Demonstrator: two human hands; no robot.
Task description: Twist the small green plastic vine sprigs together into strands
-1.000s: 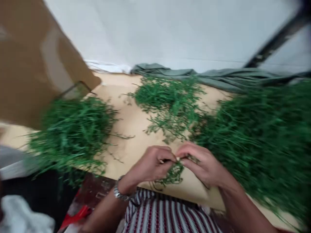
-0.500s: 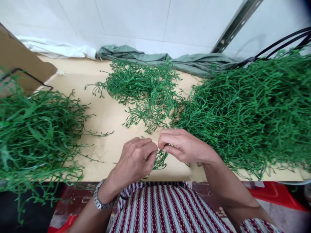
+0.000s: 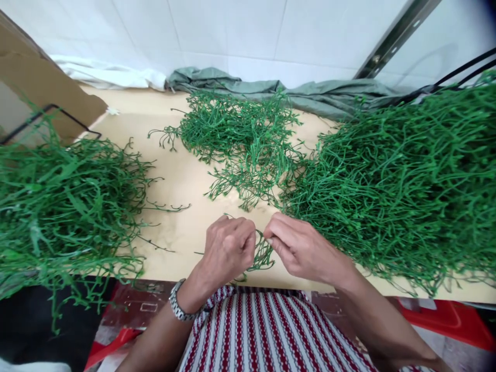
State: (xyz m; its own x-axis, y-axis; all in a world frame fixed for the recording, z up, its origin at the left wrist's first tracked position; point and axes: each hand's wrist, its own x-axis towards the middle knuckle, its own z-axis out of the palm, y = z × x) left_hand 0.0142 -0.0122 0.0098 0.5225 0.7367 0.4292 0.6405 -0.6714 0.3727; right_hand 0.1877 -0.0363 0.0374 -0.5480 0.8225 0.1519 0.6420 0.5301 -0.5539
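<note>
My left hand [image 3: 230, 245] is closed near the table's front edge, its fingers wrapped around a thin green artificial plant sprig [image 3: 264, 254]. The branching stems stick out from that fist toward the right. Just across a small gap, my right hand [image 3: 298, 248] pinches between thumb and forefinger at a tip of this sprig. What lies inside the pinch is too small to see clearly. Beyond both hands, a loose heap of similar green sprigs [image 3: 232, 129] lies on the table.
A large pile of green stems [image 3: 403, 191] covers the right side of the table [image 3: 174, 181]. Another pile [image 3: 73, 206] hangs over the front edge at left. Behind stand a cardboard box [image 3: 58, 77] and bunched grey-green cloth [image 3: 310, 95] along the wall.
My hands have drawn slightly apart, opening a small gap where they nearly touched. The whole view has shifted a little. Both hands stay closed.
</note>
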